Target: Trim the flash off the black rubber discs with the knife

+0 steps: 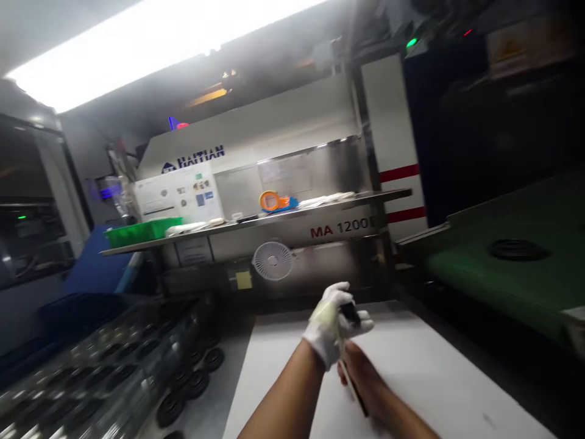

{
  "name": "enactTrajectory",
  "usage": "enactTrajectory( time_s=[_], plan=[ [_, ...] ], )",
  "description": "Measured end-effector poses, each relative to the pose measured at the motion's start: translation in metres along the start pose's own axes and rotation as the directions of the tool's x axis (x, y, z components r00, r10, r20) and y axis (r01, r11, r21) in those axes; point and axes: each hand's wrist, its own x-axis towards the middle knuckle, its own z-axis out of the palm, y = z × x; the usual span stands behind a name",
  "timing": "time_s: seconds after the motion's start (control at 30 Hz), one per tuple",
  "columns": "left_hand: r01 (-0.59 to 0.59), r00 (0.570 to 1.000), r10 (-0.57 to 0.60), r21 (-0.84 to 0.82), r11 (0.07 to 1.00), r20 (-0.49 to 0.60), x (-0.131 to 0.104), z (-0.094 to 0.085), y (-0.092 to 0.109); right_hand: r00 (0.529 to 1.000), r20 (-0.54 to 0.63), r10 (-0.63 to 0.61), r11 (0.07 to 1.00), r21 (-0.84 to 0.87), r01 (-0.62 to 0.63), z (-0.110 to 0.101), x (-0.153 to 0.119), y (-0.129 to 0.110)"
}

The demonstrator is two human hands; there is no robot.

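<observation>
My left hand (326,326), in a white glove, is raised over the white work surface (420,372). Its fingers curve around a small black part (350,313), with some fingertips spread past it. Close below, my bare right hand (365,372) is closed around a slim, light-edged tool handle (353,390). The tool's upper end meets the gloved palm and is hidden there, so its kind does not show. Motion blurs the right hand somewhat.
At left, a clear-walled tray (114,378) holds rows of black parts, with black rings (196,383) beside it. A shelf (247,224) carries a green bin (144,231) and an orange-and-blue tape dispenser (276,202). A green conveyor belt (498,286) bears a black round part (517,249).
</observation>
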Motion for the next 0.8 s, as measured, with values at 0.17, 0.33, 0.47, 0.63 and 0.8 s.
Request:
enactTrajectory(
  time_s=[0.17, 0.33, 0.47, 0.63, 0.8],
  plan=[
    [0.005, 0.973, -0.145, -0.61, 0.792, -0.18, -0.15, -0.142, 0.001, 0.99, 0.132, 0.05, 0.991, 0.114, -0.065, 0.025, 0.003, -0.012],
    [-0.189, 0.78, -0.337, -0.712, 0.676, -0.527, -0.223, -0.209, -0.014, 0.963, 0.268, 0.041, 0.983, -0.181, 0.008, 0.077, -0.036, -0.024],
    [-0.343, 0.724, -0.268, -0.67, 0.658, -0.635, -0.236, -0.203, -0.009, 0.892, 0.451, 0.022, 0.888, -0.419, 0.19, 0.122, -0.096, -0.02],
    [-0.378, 0.694, -0.289, -0.675, 0.634, -0.66, -0.236, -0.189, -0.003, 0.853, 0.519, 0.044, 0.911, -0.371, 0.179, 0.14, -0.143, -0.024],
    [-0.349, 0.743, -0.249, -0.677, 0.649, -0.621, -0.241, -0.178, -0.004, 0.883, 0.466, -0.043, 0.837, -0.466, 0.287, 0.149, -0.149, -0.026]
  ],
)
